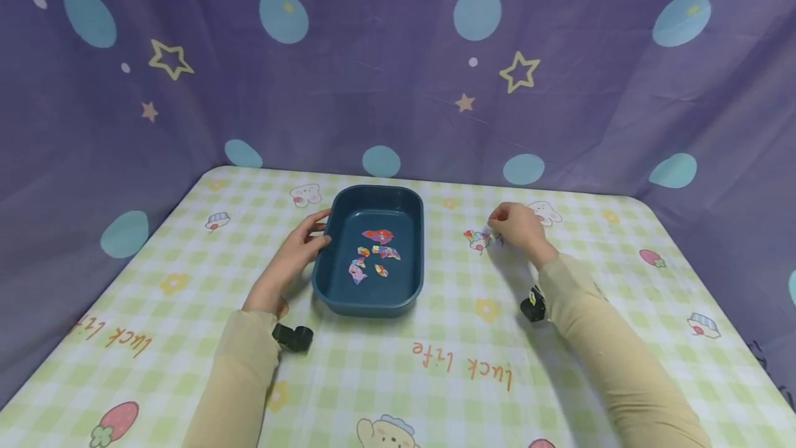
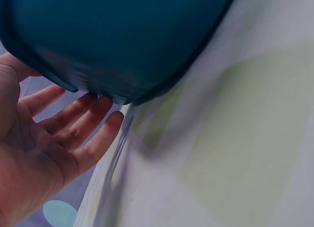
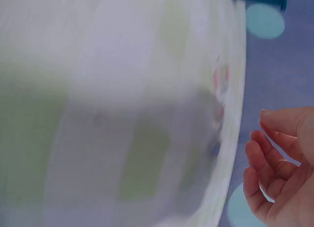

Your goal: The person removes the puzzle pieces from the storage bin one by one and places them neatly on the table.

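A dark blue plastic bin stands on the table, with several small colourful flat pieces on its floor, perhaps stickers. My left hand holds its left side. The left wrist view shows the fingers against the outer wall and the thumb near the rim. To the bin's right, my right hand is low over a few more colourful pieces. Its fingers are bent with the thumb close to the index finger; no object shows between them. Some pieces beneath are partly hidden.
A pale green checked tablecloth with printed pictures and lettering covers the table. Behind the far edge hangs a purple curtain with stars and ovals. Black wrist devices sit below both forearms.
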The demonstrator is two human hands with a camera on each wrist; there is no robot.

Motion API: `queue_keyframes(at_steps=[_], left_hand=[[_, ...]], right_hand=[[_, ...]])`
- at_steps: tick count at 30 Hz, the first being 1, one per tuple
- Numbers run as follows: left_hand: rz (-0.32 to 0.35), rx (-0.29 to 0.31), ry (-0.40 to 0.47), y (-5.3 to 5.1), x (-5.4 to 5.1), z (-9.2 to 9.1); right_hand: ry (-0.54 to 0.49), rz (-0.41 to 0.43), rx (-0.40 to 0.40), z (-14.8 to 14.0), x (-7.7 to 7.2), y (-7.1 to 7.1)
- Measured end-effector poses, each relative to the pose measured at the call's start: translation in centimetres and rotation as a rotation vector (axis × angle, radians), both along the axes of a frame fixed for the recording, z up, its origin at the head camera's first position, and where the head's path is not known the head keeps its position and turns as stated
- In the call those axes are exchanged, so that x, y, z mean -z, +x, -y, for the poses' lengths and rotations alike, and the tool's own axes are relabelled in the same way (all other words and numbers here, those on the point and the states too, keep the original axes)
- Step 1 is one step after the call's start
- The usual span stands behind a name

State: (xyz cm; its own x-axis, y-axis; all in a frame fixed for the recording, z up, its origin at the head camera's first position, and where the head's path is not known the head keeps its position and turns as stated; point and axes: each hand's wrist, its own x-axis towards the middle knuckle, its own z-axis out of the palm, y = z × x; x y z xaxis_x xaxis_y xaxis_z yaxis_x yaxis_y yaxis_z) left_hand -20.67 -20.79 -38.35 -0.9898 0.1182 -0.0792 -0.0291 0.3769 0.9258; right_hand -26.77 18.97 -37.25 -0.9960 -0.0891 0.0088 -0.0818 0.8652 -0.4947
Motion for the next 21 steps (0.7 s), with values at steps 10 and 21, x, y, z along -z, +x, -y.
queue_keyframes(at_steps=[10,21], left_hand=[[-0.013,-0.001,-0.006,0.0,0.3,0.1],[0.010,0.009,0.008,1.1,-1.8,-0.7]], right_hand=[[-0.020,-0.037,-0.162,5.2,-2.2,1.4],[-0.016,-0.134,-0.301,10.1,-3.9,2.8]])
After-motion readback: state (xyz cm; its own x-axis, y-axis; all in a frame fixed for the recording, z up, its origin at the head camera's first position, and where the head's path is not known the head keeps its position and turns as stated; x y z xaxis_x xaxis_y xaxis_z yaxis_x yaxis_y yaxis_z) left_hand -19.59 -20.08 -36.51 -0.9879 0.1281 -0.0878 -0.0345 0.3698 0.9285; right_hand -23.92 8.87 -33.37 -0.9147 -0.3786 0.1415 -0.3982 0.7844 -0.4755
